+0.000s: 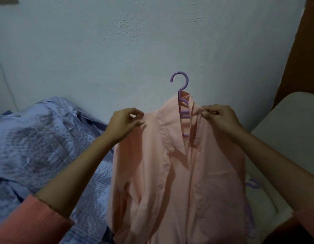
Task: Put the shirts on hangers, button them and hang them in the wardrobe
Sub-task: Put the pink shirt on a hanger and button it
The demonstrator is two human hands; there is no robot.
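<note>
A pink shirt hangs lengthwise on a purple hanger between both hands; the left hand pinches one shoulder, the right hand the collar edge; front unbuttoned.

The pink shirt covers the arms of the purple hanger, leaving only hook and neck exposed. The shirt's hem is cut off by the lower edge. A second hanger shows only in part behind the shirt. Buttons are too small to tell.
</note>
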